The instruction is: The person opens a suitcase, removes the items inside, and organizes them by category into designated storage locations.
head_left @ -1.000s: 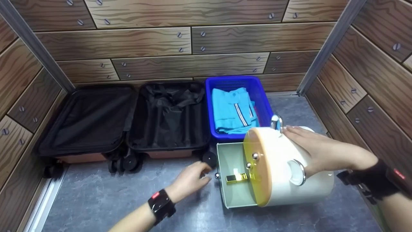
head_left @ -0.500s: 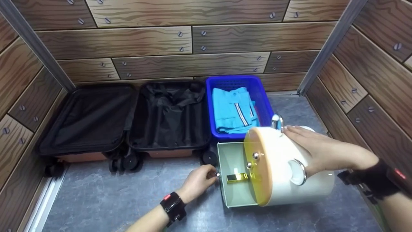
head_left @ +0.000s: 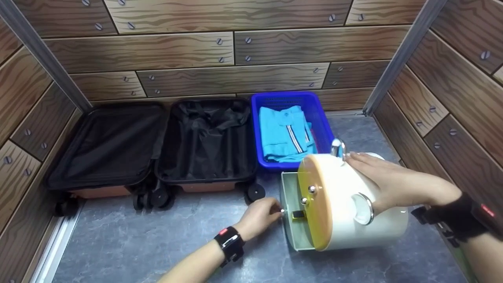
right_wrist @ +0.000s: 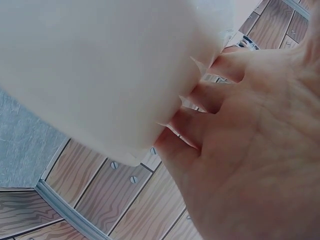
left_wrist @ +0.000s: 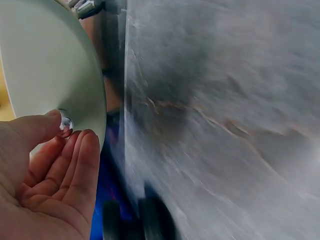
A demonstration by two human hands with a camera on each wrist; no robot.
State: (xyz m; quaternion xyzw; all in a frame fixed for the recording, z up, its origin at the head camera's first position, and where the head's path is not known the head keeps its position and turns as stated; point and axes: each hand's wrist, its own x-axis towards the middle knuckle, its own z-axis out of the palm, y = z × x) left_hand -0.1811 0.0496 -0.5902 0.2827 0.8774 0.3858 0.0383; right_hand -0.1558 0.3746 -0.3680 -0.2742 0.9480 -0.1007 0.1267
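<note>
A white rounded storage box (head_left: pixel 346 232) with an orange-yellow front stands at the right in the head view. Its pale green drawer (head_left: pixel 290 192) sticks part way out to the left. My left hand (head_left: pixel 259 216) pinches the drawer's small silver knob (left_wrist: pixel 66 126) between thumb and fingers. Inside the drawer lies a small yellow item (head_left: pixel 298 215) with a dark end, partly hidden by the front. My right hand (head_left: pixel 408 186) rests on top of the box with fairly straight fingers (right_wrist: pixel 175 145) spread over its white surface.
A suitcase (head_left: pixel 212 181) lies opened flat along the back wall, its wheels toward me. Between it and the right wall stands a blue basket (head_left: pixel 322 125) holding a folded turquoise shirt (head_left: pixel 283 133). The box sits close in front of the basket. Wood-patterned walls enclose the grey floor.
My left hand reached the knob, took hold of it and moved right. The drawer slid further into the box, carrying the yellow item partly behind the front. The right hand stayed put.
</note>
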